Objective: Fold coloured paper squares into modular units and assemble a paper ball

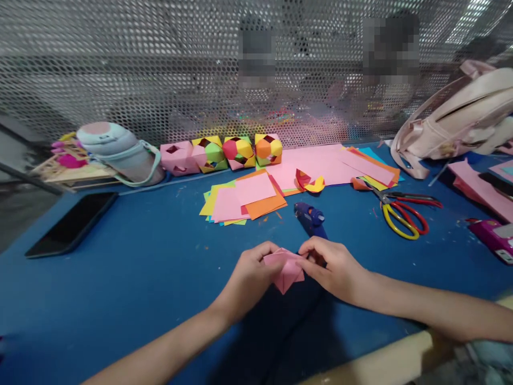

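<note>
Both hands, left hand point(250, 275) and right hand point(331, 264), were pinched onto the folded pink paper piece point(285, 270), held just above the blue desk point(140, 267). It looked light, thin and easily creased; grip was best taken along its folded edges

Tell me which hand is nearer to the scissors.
Right. The right hand lies left of the scissors, closer to the person; the left hand is farther left, beyond the pink folded paper both pinch.
</note>
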A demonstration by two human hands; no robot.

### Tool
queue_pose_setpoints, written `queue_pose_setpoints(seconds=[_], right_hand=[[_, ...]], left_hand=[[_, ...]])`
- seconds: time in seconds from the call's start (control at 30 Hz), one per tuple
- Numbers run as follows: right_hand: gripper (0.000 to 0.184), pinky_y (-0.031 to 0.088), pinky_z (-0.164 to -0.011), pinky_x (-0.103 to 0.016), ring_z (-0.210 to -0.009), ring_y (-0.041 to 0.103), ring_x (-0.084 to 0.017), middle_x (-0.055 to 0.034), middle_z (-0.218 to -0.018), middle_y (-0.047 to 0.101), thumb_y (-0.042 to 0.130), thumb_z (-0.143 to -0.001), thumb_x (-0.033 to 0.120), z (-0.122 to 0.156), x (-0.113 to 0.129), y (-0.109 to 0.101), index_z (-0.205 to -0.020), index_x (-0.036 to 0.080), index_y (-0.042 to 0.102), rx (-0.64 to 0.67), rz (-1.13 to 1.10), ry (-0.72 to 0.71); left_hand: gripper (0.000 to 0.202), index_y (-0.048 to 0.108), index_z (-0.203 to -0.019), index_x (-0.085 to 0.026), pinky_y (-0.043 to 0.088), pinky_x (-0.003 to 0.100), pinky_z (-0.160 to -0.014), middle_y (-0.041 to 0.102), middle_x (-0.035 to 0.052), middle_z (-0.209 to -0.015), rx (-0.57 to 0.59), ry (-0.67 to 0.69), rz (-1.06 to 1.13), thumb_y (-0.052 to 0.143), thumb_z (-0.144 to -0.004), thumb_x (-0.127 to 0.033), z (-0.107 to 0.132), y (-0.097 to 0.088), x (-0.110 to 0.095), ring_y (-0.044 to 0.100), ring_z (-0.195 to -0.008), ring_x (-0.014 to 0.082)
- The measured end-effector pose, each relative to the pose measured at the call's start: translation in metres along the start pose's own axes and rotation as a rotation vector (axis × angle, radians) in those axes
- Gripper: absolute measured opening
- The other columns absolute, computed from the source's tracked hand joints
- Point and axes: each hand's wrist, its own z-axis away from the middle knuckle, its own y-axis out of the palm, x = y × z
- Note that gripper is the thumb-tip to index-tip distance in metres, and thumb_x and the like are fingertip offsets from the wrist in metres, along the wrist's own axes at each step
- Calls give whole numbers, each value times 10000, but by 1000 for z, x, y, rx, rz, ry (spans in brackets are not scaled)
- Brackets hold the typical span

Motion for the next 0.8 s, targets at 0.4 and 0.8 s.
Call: queue_pose_setpoints(seconds=[0.4,0.8], right_hand=[[174,392,-546,-199,-582,512,-89,2,-650,574,510,-864,165,-1,-13,9,-692,164,539,-120,43,-162],[159,396,-558,-204,-594,484,-91,2,-678,550,518,-869,247,-1,-13,9,-737,163,547,-61,30,-68]], left_hand=[[220,663,-656,-188,410,219,-589,584,-3,-679,107,159,-203,474,-763,-218,0,2,8,526,-635,129],[213,688,-602,-203,388,217,-534,569,4,-622,94,155,-168,533,-746,-223,-2,3,8,503,-592,141]])
